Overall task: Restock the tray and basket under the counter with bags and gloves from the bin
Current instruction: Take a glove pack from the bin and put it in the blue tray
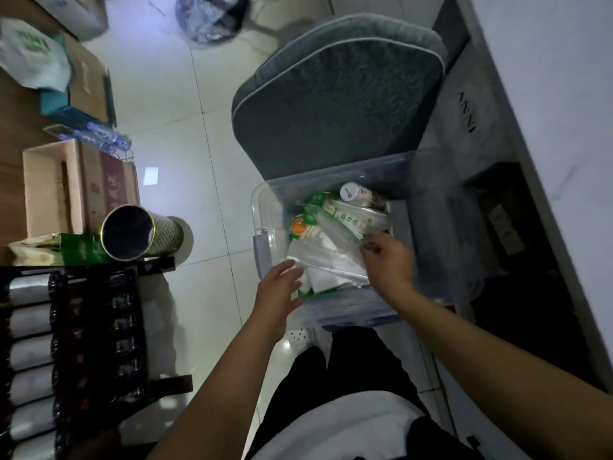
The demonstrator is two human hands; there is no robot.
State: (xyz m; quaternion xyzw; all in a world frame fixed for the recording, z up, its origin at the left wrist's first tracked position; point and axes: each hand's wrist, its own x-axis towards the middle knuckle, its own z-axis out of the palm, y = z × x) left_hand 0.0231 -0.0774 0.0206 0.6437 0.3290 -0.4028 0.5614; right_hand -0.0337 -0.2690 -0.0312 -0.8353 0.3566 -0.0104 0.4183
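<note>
A person's dark-trousered lap and two bare forearms fill the foreground as both hands reach into a clear plastic bin [265, 207] on the floor beside a grey cushioned chair [338, 94]. The restocking looks barely begun: the bin is full of packets, and the tray and basket are not in view. The right hand [386, 260] pinches the edge of a clear plastic bag [331, 257] lying atop the packets, fingers curled. The left hand [277, 292] is open with fingers loosely spread, its fingertips [293, 265] just touching the bag's near corner.
</note>
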